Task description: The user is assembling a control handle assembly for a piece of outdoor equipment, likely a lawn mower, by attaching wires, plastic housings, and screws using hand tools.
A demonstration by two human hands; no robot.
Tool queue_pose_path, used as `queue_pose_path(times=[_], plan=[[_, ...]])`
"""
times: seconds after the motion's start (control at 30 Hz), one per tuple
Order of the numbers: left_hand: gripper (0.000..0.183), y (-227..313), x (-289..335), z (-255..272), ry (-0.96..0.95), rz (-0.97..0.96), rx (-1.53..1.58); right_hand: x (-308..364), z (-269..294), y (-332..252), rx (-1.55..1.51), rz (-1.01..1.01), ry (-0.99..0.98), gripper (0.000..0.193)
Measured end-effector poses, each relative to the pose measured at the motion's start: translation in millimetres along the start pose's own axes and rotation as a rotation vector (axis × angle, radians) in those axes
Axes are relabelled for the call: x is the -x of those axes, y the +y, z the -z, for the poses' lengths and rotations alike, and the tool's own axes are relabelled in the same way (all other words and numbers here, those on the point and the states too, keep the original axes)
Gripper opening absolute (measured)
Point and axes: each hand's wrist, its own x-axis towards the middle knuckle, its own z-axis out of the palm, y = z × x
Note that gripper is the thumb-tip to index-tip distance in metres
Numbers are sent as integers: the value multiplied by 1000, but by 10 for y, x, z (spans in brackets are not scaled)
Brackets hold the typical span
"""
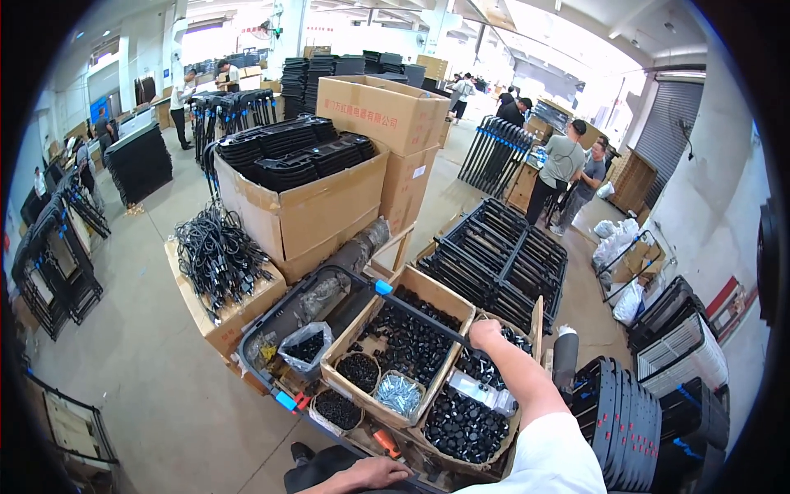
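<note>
A black tubular frame [432, 317] with blue wrapping near its bends lies across the parts boxes. My right hand [485, 332] is closed around its far right end, above a box of black fittings. Low in the view, my left hand [378, 473] curls over the frame's near tube; its fingertips are partly hidden. Between my hands stands a cardboard box [333, 368] of small black parts, with a tub of silver screws [399, 393] inside. Black round caps [465, 424] fill the box under my right forearm. An orange-handled tool [385, 440] lies beside the near tube.
Black cables [222, 259] are heaped on a carton at left. Behind stands a large carton [304, 214] of black plastic parts. Stacked black frames [502, 263] lie beyond my right hand; curved black panels [617, 420] stand at right. Several people work farther back.
</note>
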Motion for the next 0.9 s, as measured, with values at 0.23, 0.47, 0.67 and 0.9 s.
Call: queue_pose_path(times=[0.23, 0.47, 0.67, 0.9], plan=[[57, -38, 96, 148, 126, -118, 24, -9, 31, 37, -21, -26, 54, 29], [42, -36, 141, 131, 114, -17, 143, -78, -171, -56, -85, -6, 188, 28], [44, 159, 258, 169, 142, -79, -33, -100, -25, -42, -143, -41, 184, 30], [37, 226, 210, 133, 144, -104, -53, 40, -20, -129, -75, 12, 66, 33]])
